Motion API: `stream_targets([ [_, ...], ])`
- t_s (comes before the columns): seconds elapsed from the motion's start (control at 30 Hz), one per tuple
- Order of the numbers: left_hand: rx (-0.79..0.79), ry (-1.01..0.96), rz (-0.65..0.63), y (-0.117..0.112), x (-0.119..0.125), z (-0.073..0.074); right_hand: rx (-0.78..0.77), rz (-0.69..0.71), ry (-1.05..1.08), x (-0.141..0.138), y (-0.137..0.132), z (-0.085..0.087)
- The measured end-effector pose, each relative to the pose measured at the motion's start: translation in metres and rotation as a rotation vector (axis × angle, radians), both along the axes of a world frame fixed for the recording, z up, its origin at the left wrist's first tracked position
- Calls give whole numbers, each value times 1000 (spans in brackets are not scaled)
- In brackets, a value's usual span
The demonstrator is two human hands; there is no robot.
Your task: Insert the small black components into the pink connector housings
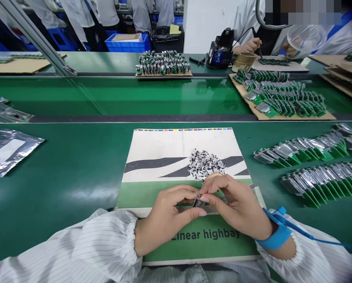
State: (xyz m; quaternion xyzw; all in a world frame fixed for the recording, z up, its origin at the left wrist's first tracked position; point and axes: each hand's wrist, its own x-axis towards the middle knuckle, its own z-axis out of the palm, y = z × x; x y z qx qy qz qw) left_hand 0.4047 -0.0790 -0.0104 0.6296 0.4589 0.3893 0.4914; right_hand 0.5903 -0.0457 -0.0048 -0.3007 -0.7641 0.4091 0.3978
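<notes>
A small circuit board [197,201] with a dark, shiny side is held between the thumb and fingers of my left hand [172,206]. Thin metal leads show at its upper end. My right hand [233,202], with a blue wrist strap [274,232], pinches thumb and finger together at that end of the board. Whatever sits between those fingertips is too small and covered to name. Just beyond my hands lies a heap of small black components with silver legs [207,163]. The heap rests on a printed cardboard sheet [155,145], which also lies under my hands.
At the right stand rows of green circuit boards [326,181]. A cardboard tray of boards [284,96] and another batch of boards [164,63] lie farther back. On the left is a silver bag [13,151]. A co-worker's hand [249,46] works across the line.
</notes>
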Motion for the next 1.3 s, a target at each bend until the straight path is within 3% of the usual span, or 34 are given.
stream_targets([
  [0.17,14,-43,25,-1,0,-2,-17,60,30,7,3,2],
  [0.53,-80,-279,66,-4,0,-11,167,87,-160,7,14,9],
  [0.7,-99,-176,42,1,-2,-14,169,98,-153,11,6,19],
  [0.77,-109,-110,25,3,-4,-14,168,24,-161,20,-3,24],
  [0.87,-107,-36,1,4,-7,-15,168,-221,-243,42,-18,21],
  [1.03,-64,57,-20,5,-9,-15,455,-781,-711,92,-19,-16],
  [1.17,-10,121,-32,7,-9,-15,499,-946,-839,113,-6,-40],
  [1.3,-15,204,-43,11,-11,-17,471,-1060,-887,115,0,-43],
])
